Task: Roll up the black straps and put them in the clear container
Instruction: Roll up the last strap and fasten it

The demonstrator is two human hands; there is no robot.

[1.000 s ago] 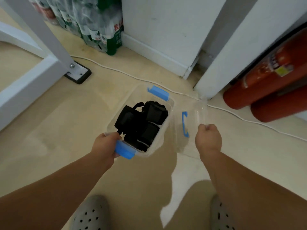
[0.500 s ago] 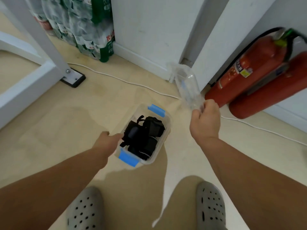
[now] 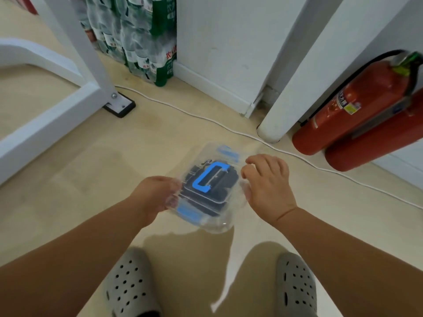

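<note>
While the person is standing over the beige floor (image 3: 91,179), the clear container (image 3: 215,225) is sitting on it just ahead of a pair of grey perforated clogs (image 3: 130,284). A clear lid (image 3: 235,203) with a blue handle (image 3: 206,179) is lying over the container's mouth, looking slightly askew. The black straps (image 3: 226,186) are lying inside the container, showing dark and blurred through the lid. Two blue latches are showing at the container's ends, one at the far end (image 3: 227,152) and one at the near end (image 3: 188,212).

The left hand (image 3: 155,193) is gripping the lid's left edge, its fingers curling round the rim. The right hand (image 3: 267,186) is reaching to the lid's right edge with its fingers spread and bent, the tips touching the plastic; whether it is pinching the rim I cannot tell.

A white cable (image 3: 183,110) is running across the floor beyond the container. Two red fire extinguishers (image 3: 357,104) are leaning against the wall at the right. A shrink-wrapped pack of water bottles (image 3: 142,42) is standing at the far left beside a white table leg (image 3: 75,42).
</note>
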